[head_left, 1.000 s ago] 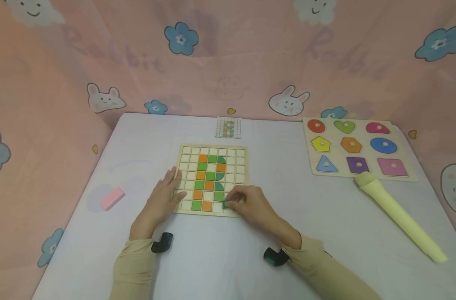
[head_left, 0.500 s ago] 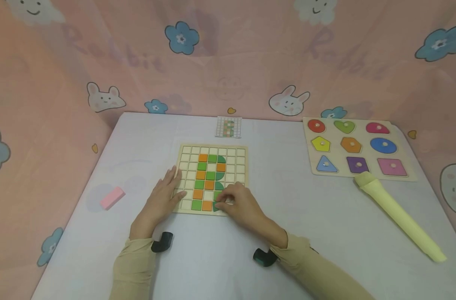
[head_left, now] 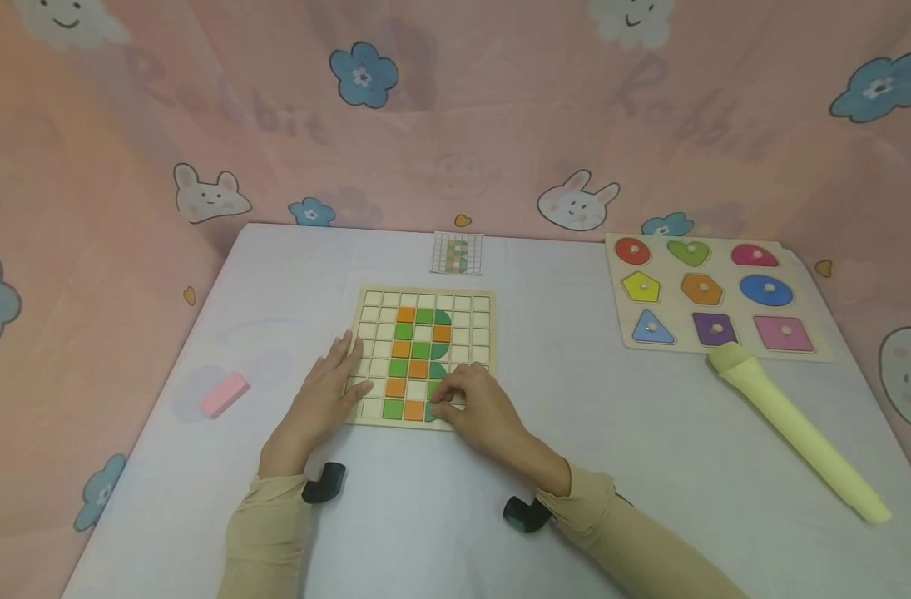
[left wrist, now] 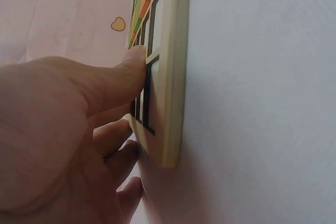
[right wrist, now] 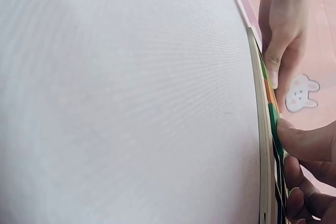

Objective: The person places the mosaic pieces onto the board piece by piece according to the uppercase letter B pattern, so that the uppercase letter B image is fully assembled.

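Observation:
A square wooden grid board lies on the table with orange, light green and dark green tiles set in its cells. My left hand rests along the board's left edge, fingers extended; in the left wrist view the thumb lies over the border cells. At the bottom row, right of an orange tile, my right hand pinches a dark green tile. That tile sits at its cell, partly hidden by the fingers. The light green tile above it is partly covered too.
Behind the board lies a small printed pattern card. A shape puzzle with knobbed pieces stands at the back right, a pale yellow stick-like object in front of it. A pink block lies at the left.
My right hand has moved left with the dark green tile, from the board's lower right into the bottom-row cell beside the orange tile. The left hand has stayed in place.

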A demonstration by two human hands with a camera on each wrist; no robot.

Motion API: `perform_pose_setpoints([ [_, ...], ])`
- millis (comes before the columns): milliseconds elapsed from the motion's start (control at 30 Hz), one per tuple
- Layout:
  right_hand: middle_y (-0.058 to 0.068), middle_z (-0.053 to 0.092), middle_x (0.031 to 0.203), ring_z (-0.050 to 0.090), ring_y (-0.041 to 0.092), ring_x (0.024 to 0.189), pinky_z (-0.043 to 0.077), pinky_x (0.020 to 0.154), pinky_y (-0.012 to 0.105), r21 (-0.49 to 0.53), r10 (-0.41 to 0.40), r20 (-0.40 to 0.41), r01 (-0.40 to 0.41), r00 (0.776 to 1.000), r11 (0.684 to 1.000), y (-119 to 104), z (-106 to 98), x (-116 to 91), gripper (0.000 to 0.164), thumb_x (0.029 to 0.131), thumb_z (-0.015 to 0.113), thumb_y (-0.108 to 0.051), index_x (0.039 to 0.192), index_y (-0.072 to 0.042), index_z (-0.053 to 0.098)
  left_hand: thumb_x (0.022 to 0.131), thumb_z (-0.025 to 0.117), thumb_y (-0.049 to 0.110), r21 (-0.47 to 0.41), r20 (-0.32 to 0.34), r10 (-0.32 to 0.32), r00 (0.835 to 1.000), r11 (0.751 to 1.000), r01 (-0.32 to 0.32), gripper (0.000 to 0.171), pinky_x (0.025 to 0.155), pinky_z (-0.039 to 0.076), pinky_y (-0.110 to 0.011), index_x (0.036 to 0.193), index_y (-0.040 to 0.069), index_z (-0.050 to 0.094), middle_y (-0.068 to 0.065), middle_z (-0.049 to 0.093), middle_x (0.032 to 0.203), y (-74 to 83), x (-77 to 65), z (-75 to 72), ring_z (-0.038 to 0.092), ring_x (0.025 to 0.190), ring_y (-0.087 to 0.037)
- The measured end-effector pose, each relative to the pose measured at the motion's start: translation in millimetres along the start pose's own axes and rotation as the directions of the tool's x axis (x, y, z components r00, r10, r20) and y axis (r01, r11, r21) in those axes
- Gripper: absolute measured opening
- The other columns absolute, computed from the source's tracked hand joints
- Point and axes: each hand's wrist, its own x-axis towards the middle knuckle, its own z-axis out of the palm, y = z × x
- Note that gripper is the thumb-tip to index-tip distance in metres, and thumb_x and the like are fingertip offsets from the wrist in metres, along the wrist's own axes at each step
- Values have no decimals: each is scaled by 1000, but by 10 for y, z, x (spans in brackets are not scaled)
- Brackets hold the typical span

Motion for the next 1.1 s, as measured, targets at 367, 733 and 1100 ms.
perform_pose_setpoints([
  [367,-8,63,82,48,14,85,41,73,27,5,18,2,-18,1000,1000,-6,7,-3,20,84,89,-8,80,-18,72,109,59,24,1,5,-1,1000,1000,1,74,138,3,-53,168,4,19,-15,5,179,0,-3,6,1,167,-34],
  [733,-7,63,83,46,14,82,40,71,26,2,22,-12,-22,1000,1000,15,-5,8,21,83,90,-11,82,-18,70,109,59,24,7,10,-5,1000,1000,5,74,138,3,-53,168,5,20,-14,5,180,12,9,2,1,167,-33],
  [1100,-5,64,83,48,14,83,40,71,26,5,16,-21,-16,1000,1000,33,-6,16,24,80,93,-10,81,-17,70,109,58,24,16,12,8,1000,1000,-8,73,138,4,-54,168,4,20,-16,5,179,6,16,-5,3,167,-35],
])
